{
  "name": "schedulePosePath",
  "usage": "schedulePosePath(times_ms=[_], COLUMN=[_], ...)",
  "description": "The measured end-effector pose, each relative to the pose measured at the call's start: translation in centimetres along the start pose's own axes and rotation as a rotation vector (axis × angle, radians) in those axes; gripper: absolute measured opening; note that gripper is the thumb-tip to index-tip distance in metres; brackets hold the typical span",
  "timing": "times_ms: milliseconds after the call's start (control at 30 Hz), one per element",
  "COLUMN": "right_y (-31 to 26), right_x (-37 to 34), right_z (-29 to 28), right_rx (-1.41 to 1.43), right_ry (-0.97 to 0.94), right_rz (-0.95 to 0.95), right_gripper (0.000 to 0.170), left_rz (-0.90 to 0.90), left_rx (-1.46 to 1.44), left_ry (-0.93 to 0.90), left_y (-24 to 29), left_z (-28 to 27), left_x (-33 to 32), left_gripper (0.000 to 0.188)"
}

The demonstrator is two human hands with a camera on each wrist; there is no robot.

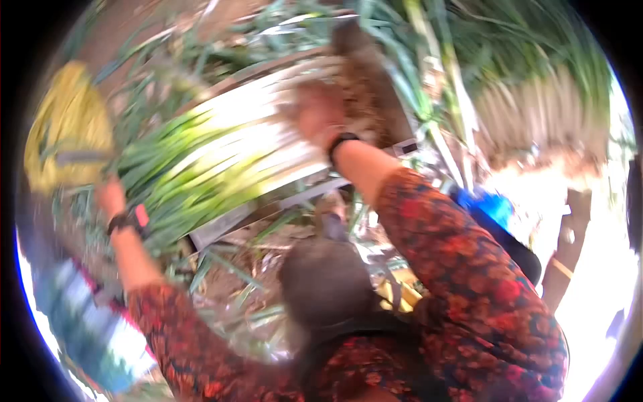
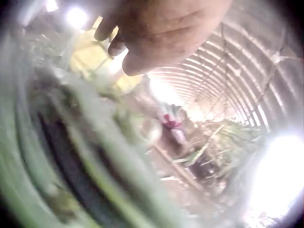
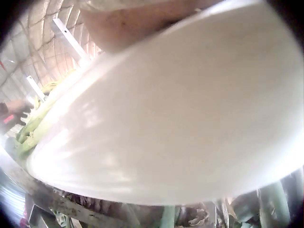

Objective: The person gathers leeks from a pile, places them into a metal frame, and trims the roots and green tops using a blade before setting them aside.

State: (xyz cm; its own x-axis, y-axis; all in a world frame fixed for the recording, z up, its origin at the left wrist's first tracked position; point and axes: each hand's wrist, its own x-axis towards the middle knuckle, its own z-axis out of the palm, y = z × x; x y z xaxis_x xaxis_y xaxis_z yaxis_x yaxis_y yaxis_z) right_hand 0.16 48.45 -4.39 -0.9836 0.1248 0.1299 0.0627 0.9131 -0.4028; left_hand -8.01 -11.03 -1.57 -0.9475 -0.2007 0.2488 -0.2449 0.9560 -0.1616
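Long stalks with white stems and green leaves (image 1: 221, 147) lie side by side in a metal-edged frame (image 1: 221, 224). My right hand (image 1: 320, 112) is over the white stems near their root end, blurred; in the right wrist view that hand (image 3: 137, 23) lies against a white stem (image 3: 180, 109) filling the picture. At the leafy end is my left hand (image 1: 110, 195), beside the green leaves. The left wrist view shows its fingers pointing down, slightly bent, above green leaves (image 2: 95, 142), with no stalk visible between them.
A yellow bag (image 1: 70, 127) lies at the far left. More stalks (image 1: 542, 114) stand bunched at the upper right, near a blue object (image 1: 492, 209). Loose leaves litter the soil around the frame. An arched ribbed roof (image 2: 237, 71) rises behind.
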Motion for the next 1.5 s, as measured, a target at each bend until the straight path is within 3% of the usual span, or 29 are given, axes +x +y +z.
schedulePosePath(times_ms=[67, 167, 233, 267, 300, 367, 400, 433, 500, 567, 600, 633, 667, 700, 733, 767, 800, 867, 933, 1033, 1067, 1100, 1167, 1233, 1300, 1333, 1367, 1433, 1500], right_y=[-1.7, -1.3, -1.0, -0.5, -0.3, -0.5, -0.4, 0.1, 3.2, 8.4, 10.0, 12.1, 18.7, 22.4, 26.2, 27.2, 33.4, 38.5, 38.6, 42.2, 43.4, 45.6, 39.8, 39.6, 40.7, 39.3, 38.0, 32.4, 30.0], right_x=[0.2, 0.0, -1.3, -1.9, -3.1, -7.7, -10.9, -14.2, -19.7, -24.2, -25.4, -26.5, -28.3, -28.4, -28.7, -27.9, -28.2, -26.0, -23.8, -22.6, -22.9, -23.1, -21.8, -21.1, -20.9, -20.8, -20.0, -17.7, -18.0], right_z=[-3.8, -2.7, -1.5, -1.5, -2.3, -4.4, -6.5, -9.0, -8.5, -6.3, -6.5, -6.7, -5.3, -5.0, -4.8, -8.1, -4.0, -4.7, -9.5, -8.5, -6.9, -4.3, -8.9, -8.8, -8.0, -8.7, -9.1, -14.5, -13.9], right_rx=[-0.107, -0.070, -0.040, -0.024, 0.116, 0.392, 0.405, 0.420, 0.426, 0.350, 0.334, 0.315, 0.213, 0.028, 0.013, 0.046, -0.058, -0.164, -0.077, 0.012, -0.086, -0.003, -0.188, -0.250, 0.016, 0.112, 0.167, 0.414, 0.743], right_ry=[-0.232, -0.198, 0.018, 0.119, 0.112, 0.106, 0.050, -0.006, -0.023, -0.254, -0.238, -0.223, -0.413, -0.525, -0.431, -0.282, -0.262, -0.188, -0.140, -0.233, -0.285, -0.428, -0.442, -0.542, -0.522, -0.354, -0.323, -0.408, -0.377], right_rz=[0.004, -0.004, -0.103, -0.146, -0.176, -0.246, -0.251, -0.256, -0.269, -0.121, -0.042, 0.035, 0.317, 0.351, 0.472, 0.601, 0.593, 0.851, 0.884, 0.922, 0.906, 0.963, 1.021, 0.909, 0.700, 0.593, 0.578, 0.708, 0.801], right_gripper=[0.060, 0.062, 0.055, 0.051, 0.048, 0.044, 0.040, 0.037, 0.030, 0.022, 0.019, 0.019, 0.019, 0.018, 0.015, 0.013, 0.016, 0.026, 0.040, 0.052, 0.060, 0.056, 0.059, 0.053, 0.053, 0.044, 0.044, 0.047, 0.048], left_rz=[-0.042, 0.026, 0.009, 0.116, 0.226, 0.314, 0.446, 0.581, 0.545, 0.545, 0.521, 0.488, 0.200, 0.078, 0.009, 0.008, 0.014, 0.087, 0.080, 0.045, 0.035, 0.026, 0.002, -0.020, -0.037, -0.038, -0.037, -0.055, -0.096], left_rx=[-0.322, -0.744, -1.157, -1.216, -1.278, -1.737, -1.866, -1.985, -2.012, -2.081, -2.127, -2.166, -2.063, -1.946, -1.932, -1.909, -1.890, -1.924, -1.908, -1.877, -1.867, -1.859, -1.840, -1.833, -1.834, -1.847, -1.863, -1.872, -1.857], left_ry=[0.161, 0.319, 0.228, 0.232, 0.237, 0.097, 0.002, -0.100, -0.310, -0.548, -0.670, -0.791, -0.935, -0.930, -1.004, -0.996, -0.987, -0.984, -0.996, -1.002, -0.999, -0.997, -0.985, -0.967, -0.954, -0.959, -0.961, -0.951, -0.936], left_y=[6.2, 16.6, 24.8, 27.7, 30.0, 34.6, 36.1, 37.6, 41.1, 44.4, 45.8, 47.3, 49.6, 50.3, 50.7, 51.2, 51.7, 52.7, 53.6, 54.3, 54.6, 54.9, 55.4, 55.8, 56.2, 56.5, 56.7, 56.9, 57.2], left_z=[-8.7, -22.0, -31.9, -34.5, -36.8, -41.1, -42.1, -42.8, -44.3, -44.3, -43.7, -43.1, -39.0, -38.4, -38.1, -38.0, -38.0, -36.9, -36.9, -36.6, -36.6, -36.5, -36.1, -36.0, -36.1, -35.9, -35.6, -35.2, -34.9], left_x=[-1.0, -5.0, -10.4, -12.3, -14.2, -18.8, -20.6, -22.2, -26.0, -28.7, -29.6, -30.4, -31.7, -32.5, -32.5, -32.0, -31.5, -30.2, -29.7, -29.3, -29.2, -29.1, -28.7, -28.4, -28.2, -28.1, -28.1, -27.9, -28.3], left_gripper=[0.053, 0.046, 0.043, 0.042, 0.042, 0.042, 0.043, 0.045, 0.050, 0.042, 0.037, 0.032, 0.026, 0.021, 0.020, 0.020, 0.020, 0.020, 0.020, 0.020, 0.020, 0.019, 0.019, 0.019, 0.020, 0.020, 0.019, 0.019, 0.017])
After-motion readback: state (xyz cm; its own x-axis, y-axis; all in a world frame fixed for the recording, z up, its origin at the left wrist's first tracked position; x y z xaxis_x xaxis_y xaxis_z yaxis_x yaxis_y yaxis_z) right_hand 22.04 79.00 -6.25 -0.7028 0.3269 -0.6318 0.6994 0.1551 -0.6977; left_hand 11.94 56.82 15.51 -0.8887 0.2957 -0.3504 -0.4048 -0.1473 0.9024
